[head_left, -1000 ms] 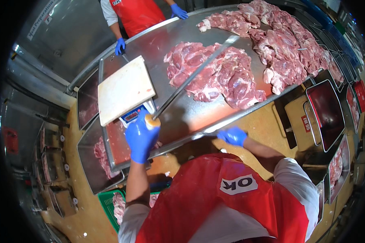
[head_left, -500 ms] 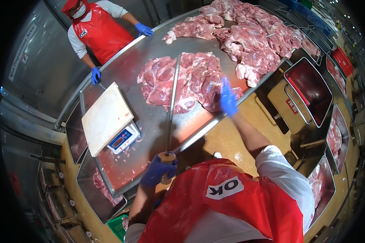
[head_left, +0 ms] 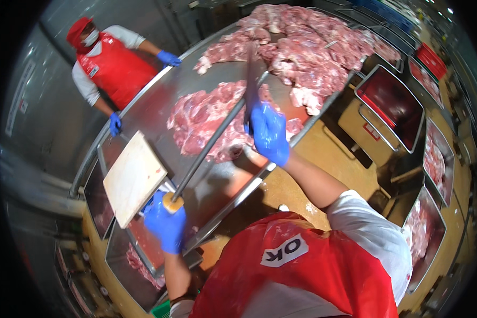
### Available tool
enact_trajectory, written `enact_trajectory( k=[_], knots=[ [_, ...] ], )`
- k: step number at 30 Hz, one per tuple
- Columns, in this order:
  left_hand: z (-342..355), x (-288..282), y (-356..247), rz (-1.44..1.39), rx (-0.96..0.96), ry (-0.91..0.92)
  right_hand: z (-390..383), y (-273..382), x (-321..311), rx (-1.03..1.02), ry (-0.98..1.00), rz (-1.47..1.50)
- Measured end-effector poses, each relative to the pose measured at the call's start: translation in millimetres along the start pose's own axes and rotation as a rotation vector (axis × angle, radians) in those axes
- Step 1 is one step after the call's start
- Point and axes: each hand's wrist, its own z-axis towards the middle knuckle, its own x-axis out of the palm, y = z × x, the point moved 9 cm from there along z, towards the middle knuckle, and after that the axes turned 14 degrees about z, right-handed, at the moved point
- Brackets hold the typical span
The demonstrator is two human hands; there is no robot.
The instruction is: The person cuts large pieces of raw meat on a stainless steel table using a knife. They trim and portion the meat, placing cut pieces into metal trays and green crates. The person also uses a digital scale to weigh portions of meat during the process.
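My left hand (head_left: 165, 222), in a blue glove, is closed round the wooden handle (head_left: 173, 202) of a sharpening steel (head_left: 209, 146). The rod slants up and to the right over the table. In my gloved right hand (head_left: 270, 133) is a knife (head_left: 252, 79), its dark blade upright and smeared by motion. The blade crosses the rod's upper part; whether they touch, I cannot tell. Behind both tools a slab of raw meat (head_left: 199, 119) lies on the metal table (head_left: 196, 74), partly hidden by them.
A large heap of raw meat (head_left: 315, 50) covers the table's far right. Left of my hands, a white board (head_left: 132, 180) rests tilted on a scale. A co-worker in a red apron (head_left: 119, 69) stands at the far left edge. Metal bins (head_left: 391, 106) line the right side.
My left hand has moved left and up, tilting the steel rightward. My right hand has come left from the meat's edge, raising the knife blade into view across the rod.
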Motion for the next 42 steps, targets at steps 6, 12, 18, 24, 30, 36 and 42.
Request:
enact_trajectory(
  k=[6,12,18,24,30,36,42],
  knots=[
    [5,-12,-10,0.062,-0.018,0.072,-26,2,12,-0.434,0.061,-0.399],
    [-41,116,50,-0.844,-0.136,0.675,-208,-117,6,0.191,0.703,-0.282],
    [-75,108,-77,-0.904,0.757,0.743,-129,-27,69,0.512,0.676,0.11],
    [-83,125,-93,-1.043,-0.008,1.364,-105,-179,-171,0.091,-0.23,-0.321],
    [-48,156,-25,-0.629,0.239,0.374,-137,-105,-148,0.072,-0.493,-0.398],
    [21,45,-68,0.144,0.179,0.04,-122,-74,-37,0.031,0.172,-0.193],
    [31,1,-73,-0.031,0.162,-0.108,23,28,-83,-0.101,-0.363,-0.025]
  ],
)
